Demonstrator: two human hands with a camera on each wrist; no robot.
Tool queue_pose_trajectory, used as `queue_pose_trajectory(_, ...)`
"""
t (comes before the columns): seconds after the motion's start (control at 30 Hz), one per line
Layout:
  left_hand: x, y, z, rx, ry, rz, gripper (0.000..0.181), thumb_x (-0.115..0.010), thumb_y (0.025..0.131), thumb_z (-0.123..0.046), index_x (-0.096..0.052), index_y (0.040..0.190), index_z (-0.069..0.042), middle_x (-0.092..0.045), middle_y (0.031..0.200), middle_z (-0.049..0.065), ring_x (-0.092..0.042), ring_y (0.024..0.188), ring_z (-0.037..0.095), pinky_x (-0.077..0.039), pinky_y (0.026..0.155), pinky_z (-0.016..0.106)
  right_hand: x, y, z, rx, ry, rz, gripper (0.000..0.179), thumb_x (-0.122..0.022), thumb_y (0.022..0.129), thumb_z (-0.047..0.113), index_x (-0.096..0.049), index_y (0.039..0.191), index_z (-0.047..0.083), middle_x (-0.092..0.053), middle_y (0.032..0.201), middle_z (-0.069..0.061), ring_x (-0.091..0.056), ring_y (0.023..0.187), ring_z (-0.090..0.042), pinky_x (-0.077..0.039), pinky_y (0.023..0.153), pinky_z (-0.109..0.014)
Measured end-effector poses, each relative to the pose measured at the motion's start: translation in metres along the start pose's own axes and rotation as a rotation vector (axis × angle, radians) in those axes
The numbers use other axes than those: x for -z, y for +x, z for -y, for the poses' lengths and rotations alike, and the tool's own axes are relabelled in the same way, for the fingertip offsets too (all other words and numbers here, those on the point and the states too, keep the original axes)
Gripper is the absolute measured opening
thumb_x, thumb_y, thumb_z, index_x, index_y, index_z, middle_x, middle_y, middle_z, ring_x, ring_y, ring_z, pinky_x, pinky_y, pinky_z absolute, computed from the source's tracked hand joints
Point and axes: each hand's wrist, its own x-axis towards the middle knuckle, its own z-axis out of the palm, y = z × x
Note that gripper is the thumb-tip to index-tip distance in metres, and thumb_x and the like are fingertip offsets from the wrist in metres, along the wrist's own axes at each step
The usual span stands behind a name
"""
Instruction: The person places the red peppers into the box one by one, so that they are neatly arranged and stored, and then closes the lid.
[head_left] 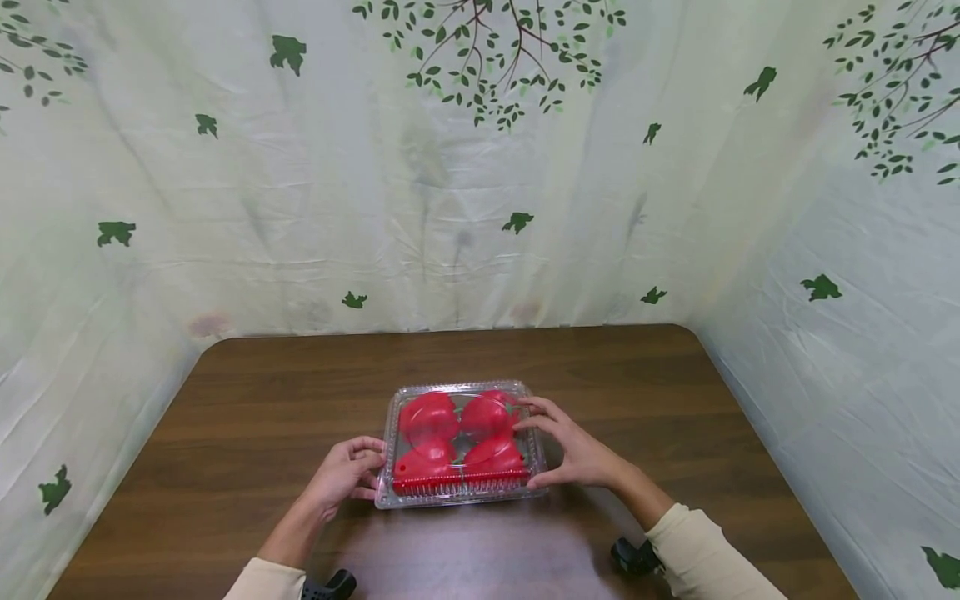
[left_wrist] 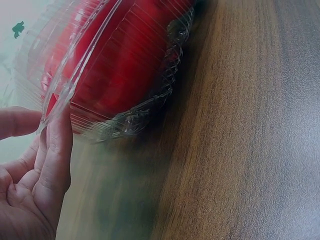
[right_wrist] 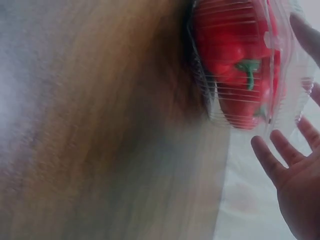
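Observation:
A clear plastic clamshell box point(head_left: 459, 493) sits on the table with its lid down. Inside are several red bell peppers point(head_left: 429, 419), and a green stem shows on one pepper point(right_wrist: 220, 55) in the right wrist view. My left hand point(head_left: 347, 475) is at the box's left side; in the left wrist view its thumb and fingers point(left_wrist: 59, 142) pinch the rim where lid and base meet. Spread fingers of my right hand point(head_left: 566, 446) reach over the box's right edge. In the right wrist view those fingers point(right_wrist: 267, 160) look straight and sit beside the lid; whether they touch it I cannot tell.
The brown wooden table point(head_left: 300, 379) has rounded far corners. Pale curtains point(head_left: 465, 275) with printed green leaves and branches hang behind it and along both sides. Dark wrist-worn devices point(head_left: 636, 557) sit at both sleeves.

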Motion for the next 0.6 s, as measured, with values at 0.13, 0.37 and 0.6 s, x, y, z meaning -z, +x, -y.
queue_pose_trajectory(0.13,0.000,0.000,0.000,0.000,0.002,-0.011,0.027,-0.056,0.094,-0.007,-0.050,0.116,0.008,-0.065,0.083,0.005,-0.058,0.060,0.016,-0.058,0.056,0.033,-0.004,-0.003,0.000,-0.012,0.024,-0.037,0.078,-0.084,0.070,0.037,-0.049,0.137,0.017,-0.023,0.153,-0.009,-0.029,0.136,-0.033,-0.042,0.100,-0.058)
queue_pose_trajectory(0.37,0.000,0.001,0.003,-0.008,-0.002,-0.009,0.026,-0.056,0.093,-0.007,-0.051,0.114,0.008,-0.064,0.081,0.004,-0.058,0.060,0.015,-0.058,0.055,0.032,-0.011,-0.009,-0.003,-0.106,0.174,-0.110,0.106,-0.088,0.067,0.027,-0.023,0.148,0.005,-0.021,0.150,-0.020,-0.035,0.131,-0.038,-0.043,0.098,-0.057)
queue_pose_trajectory(0.6,-0.001,0.001,0.002,0.011,0.000,-0.030,0.026,-0.056,0.094,-0.007,-0.051,0.115,0.007,-0.065,0.083,0.006,-0.058,0.060,0.017,-0.058,0.056,0.033,-0.013,-0.013,-0.007,-0.304,0.382,-0.022,0.105,-0.084,0.074,0.023,-0.014,0.150,0.005,-0.042,0.138,-0.019,-0.047,0.120,-0.034,-0.048,0.095,-0.048)
